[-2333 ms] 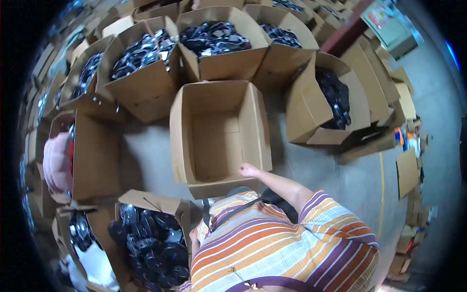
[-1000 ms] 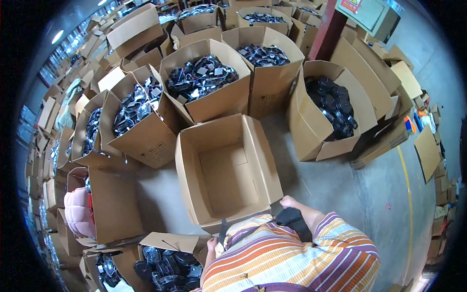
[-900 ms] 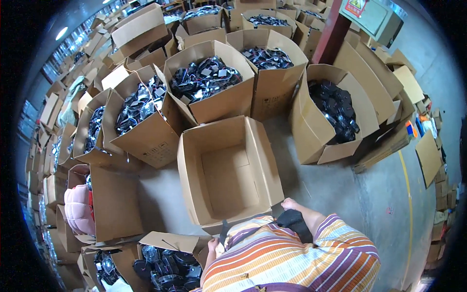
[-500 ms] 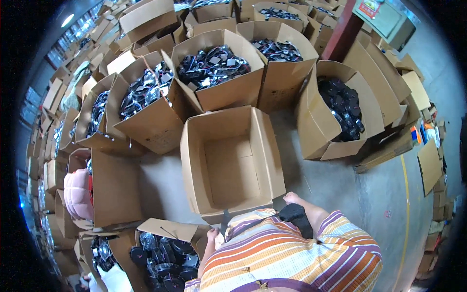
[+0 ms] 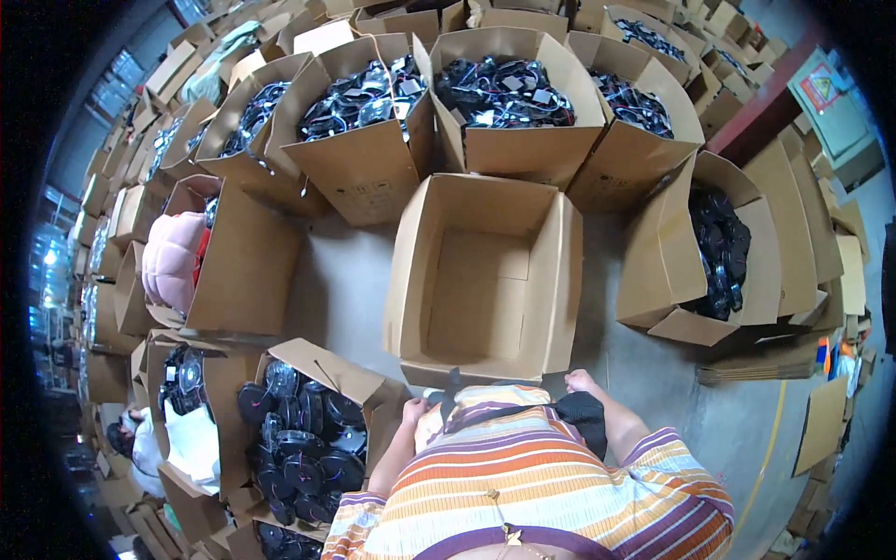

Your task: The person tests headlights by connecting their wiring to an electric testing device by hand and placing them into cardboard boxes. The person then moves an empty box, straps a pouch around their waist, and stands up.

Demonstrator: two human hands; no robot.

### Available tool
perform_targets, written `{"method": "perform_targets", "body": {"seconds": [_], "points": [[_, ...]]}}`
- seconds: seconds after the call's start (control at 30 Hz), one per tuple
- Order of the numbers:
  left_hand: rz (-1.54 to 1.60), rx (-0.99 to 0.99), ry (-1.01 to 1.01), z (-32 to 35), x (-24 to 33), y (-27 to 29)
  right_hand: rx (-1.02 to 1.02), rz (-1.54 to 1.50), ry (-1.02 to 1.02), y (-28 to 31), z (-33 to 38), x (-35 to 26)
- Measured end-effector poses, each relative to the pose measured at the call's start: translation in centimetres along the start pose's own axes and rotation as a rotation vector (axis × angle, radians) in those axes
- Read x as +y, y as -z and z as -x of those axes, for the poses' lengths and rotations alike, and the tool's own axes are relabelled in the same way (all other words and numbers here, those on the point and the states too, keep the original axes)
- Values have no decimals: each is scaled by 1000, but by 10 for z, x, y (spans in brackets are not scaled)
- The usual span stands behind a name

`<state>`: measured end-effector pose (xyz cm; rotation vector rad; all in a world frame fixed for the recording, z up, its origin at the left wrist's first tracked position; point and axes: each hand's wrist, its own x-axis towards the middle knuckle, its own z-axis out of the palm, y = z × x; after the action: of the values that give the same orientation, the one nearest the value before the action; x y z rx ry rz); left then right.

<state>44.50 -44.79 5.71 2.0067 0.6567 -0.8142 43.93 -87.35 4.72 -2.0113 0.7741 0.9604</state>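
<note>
Cardboard boxes crowd this warehouse floor (image 5: 345, 280) on every side, and you stand at the one that has nothing in it.

Your left hand (image 5: 413, 412) sits low centre in the frame, closed around something thin and dark that pokes up near the box edge; what it is, you cannot tell from here. Your right hand (image 5: 581, 382) is curled over a bunched black item (image 5: 583, 415) against your striped shirt (image 5: 541, 485), and whether the fingers truly grip it is not clear.

Both hands hover just below the near wall of the open brown cardboard box (image 5: 490, 271) in the centre of the frame, its flaps standing up.

Watch that near flap: it leans toward you, so anything you lift over it could catch and fold it inward. The black item hangs loose at your waist and looks likely to slip if your grip eases.

At lower left, a carton of round black fans (image 5: 299, 448) stands just beside your left elbow, easy to knock. Filled cartons of black wired parts (image 5: 509, 93) press against the far side of the open box, and the carton at right (image 5: 709, 252) tilts toward it. A pink padded bundle (image 5: 173, 257) rests in a box at left.
</note>
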Motion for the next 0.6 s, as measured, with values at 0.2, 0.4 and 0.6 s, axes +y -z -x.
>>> {"method": "perform_targets", "body": {"seconds": [0.2, 0.4, 0.6], "points": [[43, 7, 5, 5, 4, -4, -9, 23, 2, 4, -4, 0], [10, -8, 16, 11, 16, 0, -30, 10, 7, 6, -3, 0], [47, -11, 24, 16, 22, 0, -24, -72, -26, 2, -7, 5]]}}
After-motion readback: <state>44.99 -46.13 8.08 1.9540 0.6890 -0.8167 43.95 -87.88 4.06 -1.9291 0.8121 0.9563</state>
